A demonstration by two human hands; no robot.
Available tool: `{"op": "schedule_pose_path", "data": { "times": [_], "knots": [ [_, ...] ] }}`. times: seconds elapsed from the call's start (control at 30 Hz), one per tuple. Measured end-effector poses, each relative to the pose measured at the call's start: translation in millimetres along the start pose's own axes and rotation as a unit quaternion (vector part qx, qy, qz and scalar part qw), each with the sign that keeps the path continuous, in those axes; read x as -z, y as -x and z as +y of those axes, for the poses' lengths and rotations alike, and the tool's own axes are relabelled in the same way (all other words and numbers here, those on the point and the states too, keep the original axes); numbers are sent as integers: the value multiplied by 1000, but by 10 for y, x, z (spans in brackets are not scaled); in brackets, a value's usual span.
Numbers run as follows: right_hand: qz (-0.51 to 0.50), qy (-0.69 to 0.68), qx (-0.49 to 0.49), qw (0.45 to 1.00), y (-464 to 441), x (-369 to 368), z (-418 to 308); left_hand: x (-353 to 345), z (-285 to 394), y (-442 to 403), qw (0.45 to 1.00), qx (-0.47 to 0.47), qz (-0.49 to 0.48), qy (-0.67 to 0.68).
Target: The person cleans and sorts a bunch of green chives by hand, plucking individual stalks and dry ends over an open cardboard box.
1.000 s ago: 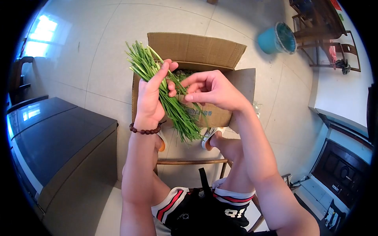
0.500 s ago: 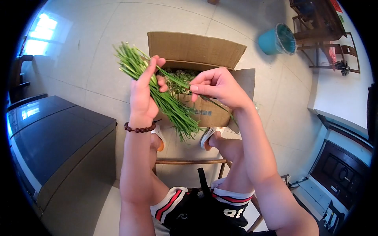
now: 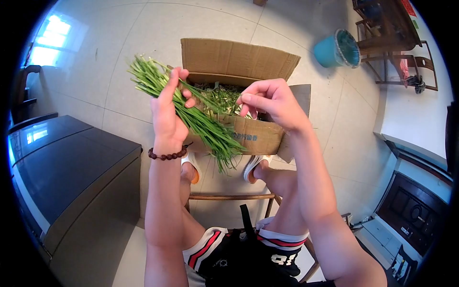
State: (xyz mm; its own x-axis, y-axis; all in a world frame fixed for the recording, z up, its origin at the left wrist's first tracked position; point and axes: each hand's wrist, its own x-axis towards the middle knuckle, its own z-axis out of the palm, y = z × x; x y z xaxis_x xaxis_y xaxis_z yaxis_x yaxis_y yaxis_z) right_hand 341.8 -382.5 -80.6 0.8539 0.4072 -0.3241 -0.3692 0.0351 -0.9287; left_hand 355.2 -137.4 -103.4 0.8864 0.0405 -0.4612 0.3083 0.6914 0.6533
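Observation:
My left hand [image 3: 169,115] is closed around a thick bunch of green chives [image 3: 208,134], whose pale ends point up and left and whose leafy ends hang down and right. A few stalks stick out of the bunch toward the right. My right hand [image 3: 277,105] hovers over the box's right side, thumb and forefinger pinched together; whatever they hold, if anything, is too small to make out. Below both hands stands an open cardboard box [image 3: 260,138] with loose green and yellowish plant scraps [image 3: 222,98] inside.
A teal bucket [image 3: 330,51] with a plastic liner stands at the back right, beside wooden furniture [image 3: 389,28]. On the left is a dark cabinet [image 3: 81,167]. A wooden bar [image 3: 229,196] crosses in front of my legs.
My right hand has moved slightly right, and the long chive stalk that ran through its fingers no longer shows there. My left hand has shifted a little left with the bunch.

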Motion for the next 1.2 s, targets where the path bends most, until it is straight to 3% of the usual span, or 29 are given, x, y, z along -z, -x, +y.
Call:
{"op": "schedule_pose_path", "data": {
  "times": [0.13,0.23,0.3,0.43,0.77,0.97,1.03,1.1,1.17,1.2],
  "knots": [
    [-13,-56,-54,997,16,26,-34,70,78,-48,999,-1,25,47],
    [-3,38,-71,997,7,-79,-40,8,82,-7,997,15,9,73],
    [-48,106,-87,989,-6,-74,20,62,80,-45,996,12,7,83],
    [-79,-25,-126,989,46,24,-61,75,140,-54,995,7,18,96],
    [-82,10,-75,994,123,229,-17,201,257,-108,992,-45,42,109],
    [33,91,-116,989,110,458,67,219,193,-158,990,-76,57,102],
    [144,159,-57,975,77,459,152,224,212,-143,989,-94,63,95],
    [158,202,-21,966,52,418,185,156,186,-114,993,-63,48,84],
    [199,234,119,944,-10,299,230,99,153,-96,994,-52,49,78],
    [200,234,118,944,-28,224,200,92,127,-94,995,-32,29,85]
  ]
}}
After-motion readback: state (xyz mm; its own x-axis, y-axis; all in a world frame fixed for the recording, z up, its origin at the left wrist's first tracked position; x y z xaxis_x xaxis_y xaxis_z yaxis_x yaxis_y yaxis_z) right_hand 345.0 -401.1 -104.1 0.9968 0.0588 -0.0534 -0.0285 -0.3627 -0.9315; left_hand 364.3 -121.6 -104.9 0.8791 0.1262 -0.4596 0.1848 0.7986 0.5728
